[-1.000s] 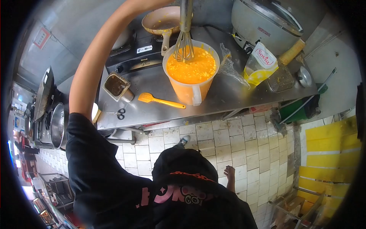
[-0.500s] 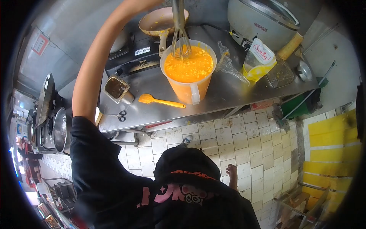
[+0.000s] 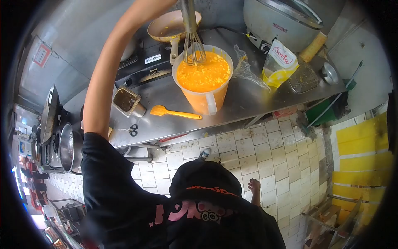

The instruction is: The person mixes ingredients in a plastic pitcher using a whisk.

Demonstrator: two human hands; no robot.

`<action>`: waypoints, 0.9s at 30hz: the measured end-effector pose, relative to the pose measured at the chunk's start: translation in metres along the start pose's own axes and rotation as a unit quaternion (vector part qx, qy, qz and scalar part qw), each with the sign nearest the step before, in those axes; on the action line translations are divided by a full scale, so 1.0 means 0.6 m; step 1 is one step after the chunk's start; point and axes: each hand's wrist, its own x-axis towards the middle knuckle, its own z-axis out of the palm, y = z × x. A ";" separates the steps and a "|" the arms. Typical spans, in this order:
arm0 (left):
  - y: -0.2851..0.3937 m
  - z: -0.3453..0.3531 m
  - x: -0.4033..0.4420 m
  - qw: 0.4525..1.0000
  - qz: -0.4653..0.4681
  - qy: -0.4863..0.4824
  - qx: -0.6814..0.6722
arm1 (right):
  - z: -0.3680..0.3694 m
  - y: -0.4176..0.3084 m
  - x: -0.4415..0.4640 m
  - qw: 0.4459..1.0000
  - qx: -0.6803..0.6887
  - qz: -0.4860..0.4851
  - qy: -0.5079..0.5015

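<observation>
A whisk (image 3: 189, 20) slants down into a tall translucent plastic jug (image 3: 211, 103), its wires partly in an orange-yellow liquid (image 3: 202, 78) with pale bits, like beaten egg. My left arm reaches up to the whisk's handle; only the edge of my left hand (image 3: 168, 3) shows at the top of the view, and its fingers are cut off. Low over the floor at my side hangs my right hand (image 3: 253, 185), fingers loosely apart, holding nothing. An orange spatula (image 3: 176, 112) lies on the steel counter (image 3: 161, 128) in front of the jug.
Behind the jug, a frying pan (image 3: 173, 28) rests on a gas stove (image 3: 151, 74). To the right stand a Sovia pouch (image 3: 281, 62), crumpled plastic (image 3: 248, 72) and a large cooker (image 3: 282, 25). At left are a metal container (image 3: 128, 101), scissors (image 3: 132, 130) and a steel bowl (image 3: 70, 147).
The whisk has shifted slightly left and its wires sit a little differently in the liquid. The whole view has moved slightly. My right hand still hangs at my side.
</observation>
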 end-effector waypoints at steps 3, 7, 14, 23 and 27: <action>-0.003 0.000 0.000 1.000 0.010 0.009 0.010 | -0.001 -0.004 0.003 1.000 0.005 -0.020 -0.018; -0.001 0.000 0.000 1.000 0.005 0.013 0.018 | 0.008 -0.003 -0.016 0.999 -0.010 -0.024 -0.020; 0.001 0.008 -0.002 1.000 0.025 -0.004 -0.014 | 0.026 -0.013 -0.030 0.999 -0.030 -0.011 -0.003; -0.016 -0.019 0.021 0.993 0.067 0.081 -0.047 | 0.023 -0.007 -0.042 1.000 0.003 -0.001 -0.001; -0.019 -0.044 0.037 0.993 0.067 0.073 -0.071 | 0.024 -0.017 -0.042 0.999 -0.012 0.029 0.033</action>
